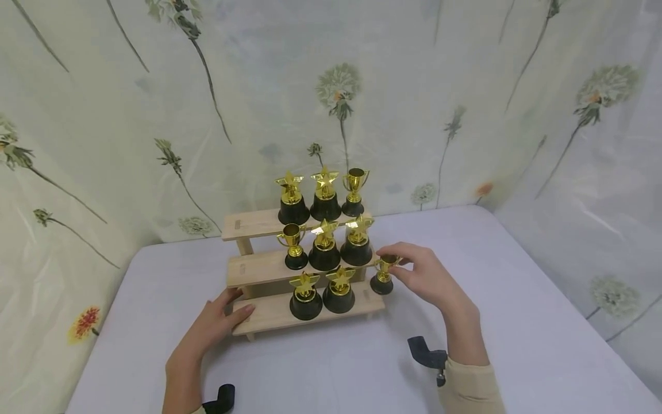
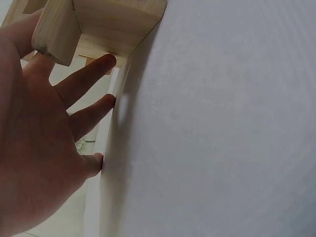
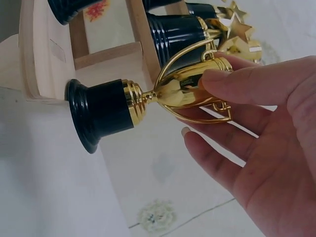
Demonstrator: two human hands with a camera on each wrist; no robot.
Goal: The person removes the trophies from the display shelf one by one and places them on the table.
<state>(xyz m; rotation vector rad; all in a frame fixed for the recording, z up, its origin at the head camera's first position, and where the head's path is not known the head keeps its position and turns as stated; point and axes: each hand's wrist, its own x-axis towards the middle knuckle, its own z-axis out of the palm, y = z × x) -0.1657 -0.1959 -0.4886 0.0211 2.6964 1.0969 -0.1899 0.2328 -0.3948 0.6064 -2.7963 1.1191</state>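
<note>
A three-step wooden display stand [image 1: 266, 310] holds gold trophies on black bases. My left hand [image 1: 212, 325] grips the left end of its bottom step, thumb on top; in the left wrist view the other fingers [image 2: 89, 79] spread out below the board. My right hand [image 1: 426, 279] pinches a small gold trophy cup [image 3: 106, 109] by its bowl between thumb and fingers. The cup is upright at the right end of the bottom step; whether its base touches the wood I cannot tell. Two star trophies [image 1: 306, 302] stand on that same step.
On the middle step are a trophy cup [image 1: 296, 259] and two star trophies [image 1: 355, 248]. The top step bears two star trophies [image 1: 293, 208] and a trophy cup [image 1: 354, 201]. Behind the white table [image 1: 320, 374] hangs a flowered curtain [image 1: 269, 103].
</note>
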